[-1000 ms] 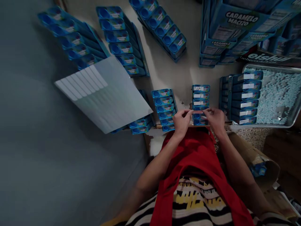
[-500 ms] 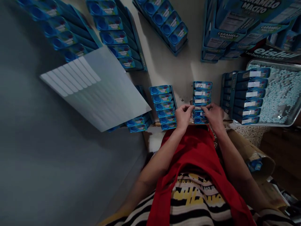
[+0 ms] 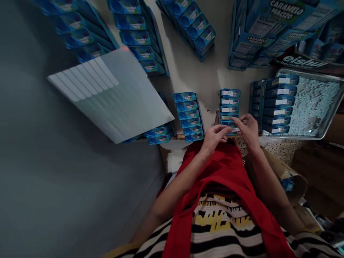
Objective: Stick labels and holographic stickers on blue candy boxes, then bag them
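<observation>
In front of me stands a row of blue candy packs [image 3: 230, 101] printed "Caramelo Macizo", the upper ones bearing whitish sticker strips [image 3: 229, 110]. My left hand [image 3: 215, 138] is at the near end of this row, thumb and fingers pinched together. A small pale sticker [image 3: 234, 130] shows at its fingertips, over the nearest packs. My right hand [image 3: 248, 129] hovers over the row's right side, thumb and forefinger apart, a fingertip close to the fourth pack's strip. Both hands partly hide the lowest packs.
A pale sticker sheet [image 3: 115, 104] with several strips lies across packs on the left. Another tray of packs [image 3: 188, 115] stands left of my hands. To the right are labelled packs [image 3: 281, 102] and a metal tray [image 3: 322, 134] of light-blue candies. Stacked display boxes [image 3: 264, 28] stand behind.
My hands have come away from the fourth pack, where a strip now shows. The left hand has moved nearer me and rightward; the right-hand fingers have spread. The view has shifted slightly.
</observation>
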`<state>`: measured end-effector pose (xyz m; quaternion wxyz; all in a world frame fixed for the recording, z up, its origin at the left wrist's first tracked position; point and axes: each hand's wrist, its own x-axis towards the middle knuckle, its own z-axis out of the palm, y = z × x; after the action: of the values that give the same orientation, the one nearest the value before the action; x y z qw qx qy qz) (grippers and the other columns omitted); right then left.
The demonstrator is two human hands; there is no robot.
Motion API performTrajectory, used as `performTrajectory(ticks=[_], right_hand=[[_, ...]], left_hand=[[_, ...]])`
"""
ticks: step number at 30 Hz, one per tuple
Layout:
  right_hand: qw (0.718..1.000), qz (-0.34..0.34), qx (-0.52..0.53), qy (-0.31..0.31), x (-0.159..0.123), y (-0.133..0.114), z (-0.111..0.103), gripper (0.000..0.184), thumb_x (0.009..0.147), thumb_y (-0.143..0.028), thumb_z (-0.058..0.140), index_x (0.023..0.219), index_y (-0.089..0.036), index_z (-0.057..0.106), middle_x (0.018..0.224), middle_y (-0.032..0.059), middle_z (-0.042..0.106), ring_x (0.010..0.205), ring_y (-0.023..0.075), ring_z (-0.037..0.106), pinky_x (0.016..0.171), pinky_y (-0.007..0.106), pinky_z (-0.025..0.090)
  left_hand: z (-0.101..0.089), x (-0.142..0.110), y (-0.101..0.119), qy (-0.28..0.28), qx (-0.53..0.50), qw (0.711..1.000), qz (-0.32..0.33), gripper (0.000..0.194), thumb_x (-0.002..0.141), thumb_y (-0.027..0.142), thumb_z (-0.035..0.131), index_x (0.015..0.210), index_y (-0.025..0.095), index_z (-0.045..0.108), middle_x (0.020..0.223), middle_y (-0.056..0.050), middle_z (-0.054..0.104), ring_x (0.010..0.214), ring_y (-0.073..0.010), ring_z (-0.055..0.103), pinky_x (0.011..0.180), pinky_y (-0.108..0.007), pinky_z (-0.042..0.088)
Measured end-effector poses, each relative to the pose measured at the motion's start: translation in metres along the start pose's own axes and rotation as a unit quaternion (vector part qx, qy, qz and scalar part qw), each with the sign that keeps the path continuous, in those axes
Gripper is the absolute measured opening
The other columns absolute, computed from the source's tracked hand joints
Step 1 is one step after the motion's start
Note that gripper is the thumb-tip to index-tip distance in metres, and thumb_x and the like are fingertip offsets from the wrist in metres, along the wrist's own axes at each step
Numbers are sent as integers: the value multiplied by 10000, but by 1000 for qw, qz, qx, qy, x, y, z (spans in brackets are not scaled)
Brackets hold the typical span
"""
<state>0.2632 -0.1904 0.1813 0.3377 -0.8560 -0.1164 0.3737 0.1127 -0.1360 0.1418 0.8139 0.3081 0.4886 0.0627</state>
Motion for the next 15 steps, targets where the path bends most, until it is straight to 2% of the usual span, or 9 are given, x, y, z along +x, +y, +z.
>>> performTrajectory(ticks=[2, 4, 6, 8, 10, 13, 15], right_hand=[[999, 19, 36, -27, -2, 0, 4, 573, 742, -759, 803, 805, -262, 523, 587, -51, 574, 575, 145, 550, 553, 285, 379], [992, 55, 90, -67, -3, 5, 4, 599, 710, -768, 817, 865, -264, 532, 616, -57, 609, 577, 144, 573, 562, 284, 408], [981, 90, 131, -112, -5, 14, -1, 660, 608, -700, 912, 942, -258, 554, 657, -64, 648, 599, 144, 600, 592, 283, 447], [974, 109, 145, -133, -7, 24, -5, 731, 492, -580, 996, 985, -242, 574, 687, -62, 679, 629, 144, 626, 643, 289, 487], [979, 107, 138, -105, -9, 33, -5, 729, 464, -524, 1004, 978, -230, 579, 705, -48, 702, 660, 155, 658, 692, 305, 517], [992, 72, 98, -28, -10, 40, 2, 657, 554, -535, 948, 994, -234, 562, 729, -28, 726, 714, 193, 710, 736, 336, 544], [996, 47, 78, -13, -8, 40, 8, 597, 625, -521, 898, 1026, -233, 562, 753, -18, 742, 749, 210, 735, 761, 347, 553]], left_hand=[[0, 0, 2, 0, -6, 1000, 7, 489, 657, 589, 928, 837, 170, 751, 721, -7, 686, 578, -102, 575, 554, -233, 516], [-5, 3, 1, 25, 7, 999, 25, 401, 664, 518, 918, 769, 170, 749, 650, 9, 652, 542, -93, 541, 529, -228, 473], [-11, 4, -3, 58, 27, 997, 31, 332, 689, 470, 890, 751, 175, 750, 623, 11, 647, 526, -97, 539, 522, -233, 457], [-17, 4, -6, 95, 47, 994, 40, 275, 722, 436, 859, 768, 186, 753, 644, 8, 673, 541, -111, 566, 534, -241, 469], [-20, 3, -7, 119, 84, 988, 56, 217, 753, 397, 835, 767, 198, 748, 653, 11, 686, 567, -127, 595, 554, -248, 479], [-21, 5, -7, 142, 162, 972, 88, 155, 813, 337, 791, 747, 212, 727, 626, 22, 677, 584, -142, 612, 593, -260, 474], [-20, 10, -7, 160, 201, 960, 107, 147, 854, 308, 760, 751, 219, 705, 625, 25, 672, 599, -151, 618, 631, -271, 474]])
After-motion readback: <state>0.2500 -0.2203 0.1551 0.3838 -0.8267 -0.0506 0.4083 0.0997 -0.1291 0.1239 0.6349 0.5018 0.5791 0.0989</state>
